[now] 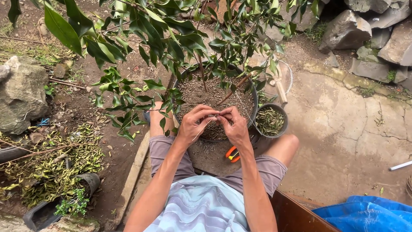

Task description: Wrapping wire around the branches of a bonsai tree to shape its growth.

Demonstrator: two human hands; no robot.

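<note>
Striped shirt nearest. L hand + R hand pinch thin wire between fingertips, over potted tree's soil; wire runs roughly L-R.

Single head-worn view, no second camera to overlap. It looked steeply down from above the seated person's chest, facing forward over the lap toward the ground ahead. Close range: both forearms filled the lower centre, the large pot sat mid-frame between the knees. Leafy branches crossed the top edge, rocks upper right.
</note>
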